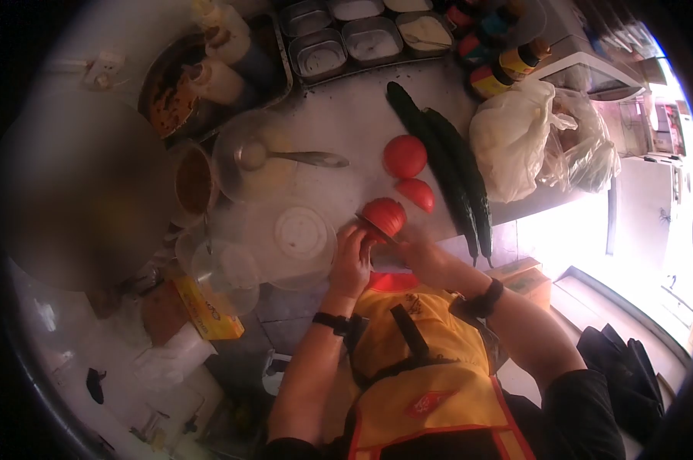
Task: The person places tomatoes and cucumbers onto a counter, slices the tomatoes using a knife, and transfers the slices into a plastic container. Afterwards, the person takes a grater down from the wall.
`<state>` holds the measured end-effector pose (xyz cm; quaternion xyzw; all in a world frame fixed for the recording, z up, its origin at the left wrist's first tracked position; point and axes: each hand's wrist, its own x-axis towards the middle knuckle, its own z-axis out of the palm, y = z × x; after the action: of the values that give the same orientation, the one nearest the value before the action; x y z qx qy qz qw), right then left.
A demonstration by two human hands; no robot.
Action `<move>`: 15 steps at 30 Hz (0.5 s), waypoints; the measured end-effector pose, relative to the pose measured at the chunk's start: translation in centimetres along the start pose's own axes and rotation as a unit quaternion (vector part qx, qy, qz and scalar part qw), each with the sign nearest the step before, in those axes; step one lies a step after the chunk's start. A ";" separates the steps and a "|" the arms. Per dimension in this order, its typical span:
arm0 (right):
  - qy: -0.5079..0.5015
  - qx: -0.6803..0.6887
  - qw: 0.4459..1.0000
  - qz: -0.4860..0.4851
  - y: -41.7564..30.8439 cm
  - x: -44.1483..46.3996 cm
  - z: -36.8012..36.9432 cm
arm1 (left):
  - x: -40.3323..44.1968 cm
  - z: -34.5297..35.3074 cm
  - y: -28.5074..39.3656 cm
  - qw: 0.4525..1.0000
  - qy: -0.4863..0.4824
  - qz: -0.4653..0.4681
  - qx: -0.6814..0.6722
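Bowl (237,184) contains ladle (312,159); tray (285,65) contains bottles (214,81); left hand (350,264): fingers bent together, gripping sliced tomato (385,215); right hand (429,264): fingers curled around knife (378,228).

I observe the left hand (351,262) holding a sliced tomato (387,214) at the worktop (346,115) edge. The right hand (427,264) grips a knife (377,228), its blade against the tomato. A rounded tomato (404,156) and a smaller tomato piece (415,195) lie beyond, beside two long cucumbers (447,169). To the left, a metal spoon (309,159) rests across a clear bowl (233,178).
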<state>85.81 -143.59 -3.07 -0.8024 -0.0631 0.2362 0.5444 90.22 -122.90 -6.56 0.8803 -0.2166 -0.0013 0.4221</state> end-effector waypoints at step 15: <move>0.007 0.001 0.988 0.152 -2.6 0.3 0.3 | 0.0 0.1 -0.4 1.000 -0.014 0.014 -0.006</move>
<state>86.37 -142.13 -0.90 -0.8035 0.0637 0.3111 0.5036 90.38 -122.73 -6.93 0.8745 -0.2347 -0.0093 0.4245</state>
